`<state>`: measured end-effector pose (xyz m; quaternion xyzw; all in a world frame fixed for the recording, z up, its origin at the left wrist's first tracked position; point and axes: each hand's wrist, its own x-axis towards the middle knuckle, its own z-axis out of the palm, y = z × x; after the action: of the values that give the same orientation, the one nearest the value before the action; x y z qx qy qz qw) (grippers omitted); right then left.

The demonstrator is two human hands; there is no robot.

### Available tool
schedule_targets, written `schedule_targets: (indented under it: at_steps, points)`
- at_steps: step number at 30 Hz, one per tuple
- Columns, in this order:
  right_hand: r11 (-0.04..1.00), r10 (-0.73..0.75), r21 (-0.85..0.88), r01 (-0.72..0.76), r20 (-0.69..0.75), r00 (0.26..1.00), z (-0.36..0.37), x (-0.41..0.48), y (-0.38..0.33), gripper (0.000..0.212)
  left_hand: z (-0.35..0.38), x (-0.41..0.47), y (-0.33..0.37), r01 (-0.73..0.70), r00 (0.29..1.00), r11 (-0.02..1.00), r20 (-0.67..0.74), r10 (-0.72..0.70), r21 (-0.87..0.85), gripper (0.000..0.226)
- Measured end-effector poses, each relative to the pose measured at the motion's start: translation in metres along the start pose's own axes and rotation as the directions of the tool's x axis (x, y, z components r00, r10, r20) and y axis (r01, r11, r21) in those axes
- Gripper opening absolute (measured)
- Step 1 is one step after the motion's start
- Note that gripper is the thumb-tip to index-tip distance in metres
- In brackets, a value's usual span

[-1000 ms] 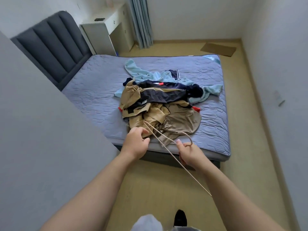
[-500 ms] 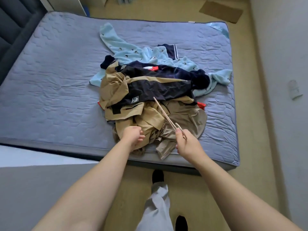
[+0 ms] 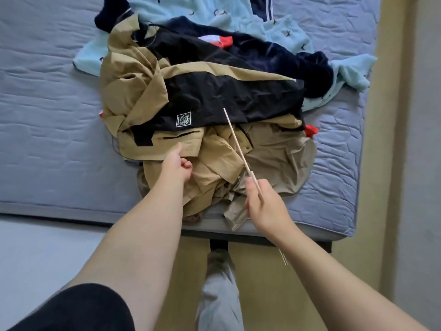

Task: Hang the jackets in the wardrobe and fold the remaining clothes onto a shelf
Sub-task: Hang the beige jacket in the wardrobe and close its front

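Right hand is gripping the hanger; left hand, loosely curled and empty, is nearing the tan jacket, which likely needs lifting free next.

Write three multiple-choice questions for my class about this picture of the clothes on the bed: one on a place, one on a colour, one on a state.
1. Where does the pile of clothes lie?
A. On the floor
B. On the bed
C. On a chair

2. What colours is the jacket on top of the pile?
A. Tan and black
B. Pink and white
C. Green and yellow

3. What is the right hand doing?
A. Lying flat on the bed
B. Gripping a hanger
C. Holding a shoe

Answers:
1. B, the pile sits on the grey quilted mattress.
2. A, tan cloth surrounds a black panel.
3. B, its fingers curl round the thin hanger.
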<state>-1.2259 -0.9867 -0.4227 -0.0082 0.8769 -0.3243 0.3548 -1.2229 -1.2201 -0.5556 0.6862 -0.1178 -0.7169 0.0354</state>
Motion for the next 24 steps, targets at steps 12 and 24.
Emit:
schedule_targets:
  at_steps: [12, 24]
  points:
    - [0.997, -0.074, -0.035, 0.074, -0.006, 0.997, -0.004, 0.013, -0.037, 0.032, -0.022, -0.048, 0.031, -0.275, 0.919, 0.959, 0.31, 0.242, 0.067, 0.018]
    - [0.917, -0.38, -0.104, 0.386, 0.077, 0.922, -0.037, -0.046, -0.125, 0.07, -0.039, -0.248, 0.024, -0.791, 0.552, 0.545, 0.708, 0.44, 0.278, 0.023]
